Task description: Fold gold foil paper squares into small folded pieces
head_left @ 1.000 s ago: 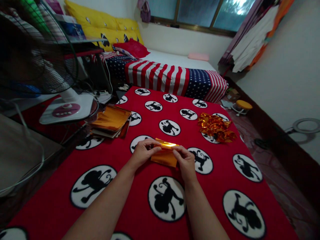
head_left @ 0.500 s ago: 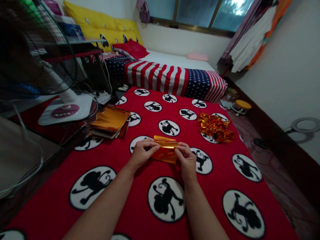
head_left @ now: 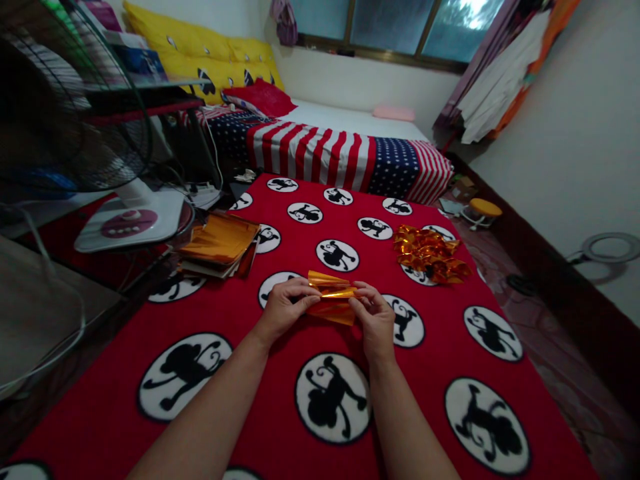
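Note:
A shiny gold foil sheet is pinched between both hands just above the red cloth with its black-monkey circles. My left hand is closed on the sheet's left edge, thumb on top. On the right edge, my right hand grips it the same way. Crosswise creases run through the middle of the foil between the thumbs. To the left lies a stack of flat gold foil sheets. A heap of crumpled or folded gold foil pieces rests on the cloth at the right.
At the left stands a fan on a low surface, near loose cables. A bed with a stars-and-stripes cover is at the back. To the right are a small yellow-topped stool and a ring-shaped lamp by the wall.
The foil's middle looks more gathered and creased between the fingers, and its upper flap is tilted more. Both hands stay nearly in the same place.

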`<state>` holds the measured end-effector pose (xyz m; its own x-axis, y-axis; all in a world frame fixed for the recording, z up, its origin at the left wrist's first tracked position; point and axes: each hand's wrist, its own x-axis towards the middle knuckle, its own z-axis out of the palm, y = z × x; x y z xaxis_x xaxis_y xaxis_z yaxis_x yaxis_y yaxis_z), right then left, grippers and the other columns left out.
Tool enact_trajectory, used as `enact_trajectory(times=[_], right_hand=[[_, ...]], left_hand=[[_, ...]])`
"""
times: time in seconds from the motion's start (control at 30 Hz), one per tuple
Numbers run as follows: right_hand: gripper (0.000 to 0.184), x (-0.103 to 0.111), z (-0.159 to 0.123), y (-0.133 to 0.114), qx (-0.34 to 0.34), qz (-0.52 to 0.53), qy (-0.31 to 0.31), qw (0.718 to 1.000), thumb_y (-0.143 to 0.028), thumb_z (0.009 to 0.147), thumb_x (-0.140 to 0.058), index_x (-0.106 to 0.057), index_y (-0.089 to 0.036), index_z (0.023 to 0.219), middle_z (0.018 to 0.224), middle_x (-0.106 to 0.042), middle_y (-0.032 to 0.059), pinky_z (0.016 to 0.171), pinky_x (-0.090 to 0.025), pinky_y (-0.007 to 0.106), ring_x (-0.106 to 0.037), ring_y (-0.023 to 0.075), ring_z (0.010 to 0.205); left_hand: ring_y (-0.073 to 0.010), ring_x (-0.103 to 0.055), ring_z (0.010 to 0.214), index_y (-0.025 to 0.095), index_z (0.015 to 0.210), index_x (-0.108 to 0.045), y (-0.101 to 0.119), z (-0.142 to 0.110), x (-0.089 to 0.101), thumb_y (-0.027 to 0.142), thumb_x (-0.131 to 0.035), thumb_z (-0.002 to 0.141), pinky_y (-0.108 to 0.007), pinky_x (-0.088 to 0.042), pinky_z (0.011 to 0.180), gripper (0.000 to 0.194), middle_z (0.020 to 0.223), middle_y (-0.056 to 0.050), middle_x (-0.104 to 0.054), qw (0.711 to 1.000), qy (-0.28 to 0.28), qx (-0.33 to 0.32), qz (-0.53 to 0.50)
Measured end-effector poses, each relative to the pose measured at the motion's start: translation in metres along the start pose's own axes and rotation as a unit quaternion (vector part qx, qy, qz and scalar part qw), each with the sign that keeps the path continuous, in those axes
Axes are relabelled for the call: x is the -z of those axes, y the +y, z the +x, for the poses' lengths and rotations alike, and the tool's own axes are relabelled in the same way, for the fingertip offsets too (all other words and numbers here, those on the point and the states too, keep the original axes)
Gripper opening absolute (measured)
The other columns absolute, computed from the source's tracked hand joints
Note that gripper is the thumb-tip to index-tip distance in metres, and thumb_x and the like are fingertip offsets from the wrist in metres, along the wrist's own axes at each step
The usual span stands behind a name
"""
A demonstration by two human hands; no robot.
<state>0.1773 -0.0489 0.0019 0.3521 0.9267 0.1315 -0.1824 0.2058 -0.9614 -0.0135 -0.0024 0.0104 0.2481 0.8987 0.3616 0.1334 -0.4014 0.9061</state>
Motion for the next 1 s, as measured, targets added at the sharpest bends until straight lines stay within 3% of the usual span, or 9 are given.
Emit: enact_trajectory(times=[0.2,0.4,0.6,0.73,0.83,1.0], right_hand=[[0.017,0.0009,0.0004,-0.0009,-0.057,0.052,0.004,0.997,-0.026,0.065,-0.080,-0.066,-0.019,0.072,0.109,-0.068,0.0068,0.083,-0.050,0.037,-0.065,0.0208,0.092],[0.019,0.0024,0.0012,0.0008,-0.054,0.045,0.024,0.997,-0.027,0.062,-0.082,-0.068,-0.018,0.071,0.121,-0.060,0.0066,0.079,-0.051,0.032,-0.065,0.0196,0.092],[0.018,0.0019,0.0018,0.0014,-0.065,0.030,0.032,0.997,-0.028,0.061,-0.082,-0.071,-0.021,0.072,0.087,-0.069,0.0012,0.071,-0.051,0.029,-0.063,0.0156,0.076],[0.017,0.0014,0.0005,0.0011,-0.052,0.017,0.045,0.998,-0.027,0.060,-0.083,-0.070,-0.020,0.069,0.081,-0.068,0.0004,0.067,-0.050,0.028,-0.061,0.0144,0.071],[0.018,0.0010,-0.0003,0.0005,-0.055,0.009,0.047,0.997,-0.028,0.060,-0.083,-0.070,-0.019,0.070,0.080,-0.068,0.0003,0.065,-0.050,0.027,-0.060,0.0138,0.068],[0.017,0.0012,-0.0003,-0.0013,-0.041,-0.002,0.036,0.999,-0.027,0.061,-0.082,-0.069,-0.019,0.069,0.078,-0.066,0.0003,0.066,-0.049,0.026,-0.061,0.0144,0.072]], left_hand=[[-0.0162,-0.064,0.080,0.020,0.079,-0.077,0.0001,-0.0006,-0.0012,0.030,-0.072,0.077,-0.025,-0.049,0.074,0.011,0.084,-0.006,-0.069,1.000,-0.007,-0.012,0.003],[-0.0148,-0.064,0.078,0.020,0.080,-0.077,0.0012,-0.0001,-0.0024,0.024,-0.073,0.076,-0.023,-0.049,0.071,0.007,0.084,-0.005,-0.070,0.999,0.011,-0.044,0.000],[-0.0149,-0.064,0.079,0.019,0.079,-0.077,0.0018,-0.0002,-0.0027,0.023,-0.073,0.076,-0.024,-0.049,0.072,0.006,0.084,-0.006,-0.070,0.998,0.017,-0.055,0.006],[-0.0145,-0.064,0.077,0.018,0.077,-0.075,0.0035,-0.0006,-0.0032,0.026,-0.072,0.077,-0.023,-0.049,0.071,0.009,0.081,-0.005,-0.070,0.999,0.023,-0.026,0.009],[-0.0130,-0.062,0.070,0.016,0.078,-0.072,0.0028,-0.0014,-0.0049,0.029,-0.073,0.075,-0.021,-0.047,0.064,0.013,0.077,-0.004,-0.069,0.999,0.036,0.030,-0.008],[-0.0117,-0.062,0.069,0.017,0.115,-0.060,-0.0012,-0.0019,-0.0076,0.028,-0.075,0.072,-0.020,-0.048,0.063,0.047,0.078,-0.001,-0.066,0.988,0.034,0.101,-0.111]])
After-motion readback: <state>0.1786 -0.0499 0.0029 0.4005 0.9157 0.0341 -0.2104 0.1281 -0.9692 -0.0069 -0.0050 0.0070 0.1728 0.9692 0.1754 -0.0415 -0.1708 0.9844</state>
